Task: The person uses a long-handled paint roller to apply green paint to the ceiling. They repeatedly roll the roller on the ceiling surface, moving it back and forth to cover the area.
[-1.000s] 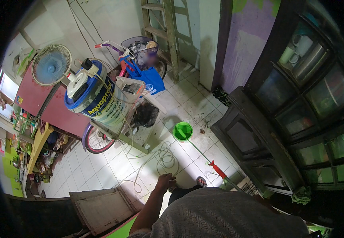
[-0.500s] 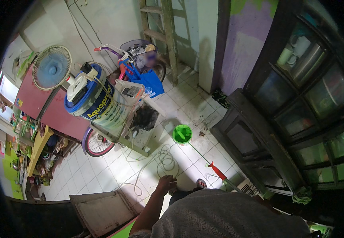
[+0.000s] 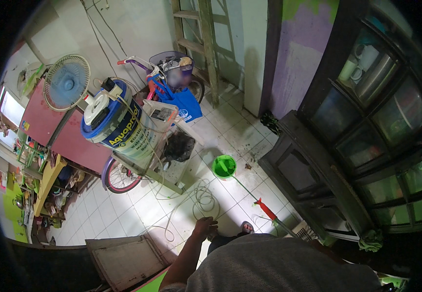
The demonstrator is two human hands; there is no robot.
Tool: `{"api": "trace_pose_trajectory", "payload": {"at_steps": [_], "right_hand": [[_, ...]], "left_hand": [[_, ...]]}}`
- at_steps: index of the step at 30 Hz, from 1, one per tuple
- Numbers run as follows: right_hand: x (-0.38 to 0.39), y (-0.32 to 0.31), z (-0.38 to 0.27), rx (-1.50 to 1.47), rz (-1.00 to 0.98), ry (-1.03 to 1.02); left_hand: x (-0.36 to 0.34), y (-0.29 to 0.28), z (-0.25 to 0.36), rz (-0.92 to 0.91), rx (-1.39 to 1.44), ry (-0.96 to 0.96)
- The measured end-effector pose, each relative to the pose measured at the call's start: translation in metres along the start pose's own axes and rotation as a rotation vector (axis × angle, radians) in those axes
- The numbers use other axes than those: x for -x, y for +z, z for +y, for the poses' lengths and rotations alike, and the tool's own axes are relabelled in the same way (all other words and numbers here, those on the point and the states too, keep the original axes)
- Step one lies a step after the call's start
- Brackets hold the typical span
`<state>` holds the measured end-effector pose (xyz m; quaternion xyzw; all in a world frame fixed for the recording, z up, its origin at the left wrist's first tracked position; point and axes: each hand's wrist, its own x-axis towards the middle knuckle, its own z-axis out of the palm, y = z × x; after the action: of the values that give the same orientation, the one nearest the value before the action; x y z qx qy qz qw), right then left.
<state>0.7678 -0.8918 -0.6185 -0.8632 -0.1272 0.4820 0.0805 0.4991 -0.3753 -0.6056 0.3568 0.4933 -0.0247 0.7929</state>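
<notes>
My left hand (image 3: 206,227) hangs low in front of my body, fingers loosely bent and a little apart, with nothing visible in it. It is nearest to a loose coil of pale hose or cable (image 3: 203,198) on the floor. My right hand is hidden behind my grey shirt (image 3: 279,260). A green bucket (image 3: 224,168) with green paint inside stands ahead. In it rests the head of what looks like a paint roller, whose thin green rod runs to a red handle (image 3: 267,210). A dark pole (image 3: 286,228) continues from that handle toward my right side.
A large paint pail (image 3: 128,121) and a fan (image 3: 66,82) stand at the left on a wooden stand (image 3: 145,174). Behind are a bicycle (image 3: 121,176), a blue bag (image 3: 185,103) and a wooden ladder (image 3: 207,48). A dark glass-fronted cabinet (image 3: 335,163) lines the right.
The view has shifted very slightly. My left hand and the roller in the bucket stay in nearly the same place.
</notes>
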Motion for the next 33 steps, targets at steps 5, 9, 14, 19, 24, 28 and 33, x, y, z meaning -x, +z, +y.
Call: {"api": "trace_pose_trajectory", "payload": {"at_steps": [5,9,14,19,24,28,33], "right_hand": [[0.000,0.003,0.004,-0.012,-0.008,0.000],[0.003,0.006,0.004,-0.012,-0.017,0.003],[0.006,0.013,0.007,-0.015,-0.028,0.016],[0.016,0.023,-0.002,-0.052,-0.029,0.022],[0.030,0.036,-0.025,-0.103,-0.025,0.029],[0.049,0.050,-0.054,-0.173,-0.020,0.026],[0.047,0.081,-0.056,-0.190,0.004,0.135]], "left_hand": [[0.003,0.002,-0.004,0.018,0.016,-0.006],[0.004,0.002,-0.012,0.014,0.023,-0.002],[0.009,-0.002,-0.023,-0.024,0.016,0.033],[0.019,-0.006,-0.022,-0.025,-0.003,0.023],[0.030,-0.027,-0.023,-0.090,0.018,0.054],[0.047,-0.053,-0.026,-0.028,0.000,0.044],[0.066,-0.098,-0.048,-0.010,0.015,0.034]]}}
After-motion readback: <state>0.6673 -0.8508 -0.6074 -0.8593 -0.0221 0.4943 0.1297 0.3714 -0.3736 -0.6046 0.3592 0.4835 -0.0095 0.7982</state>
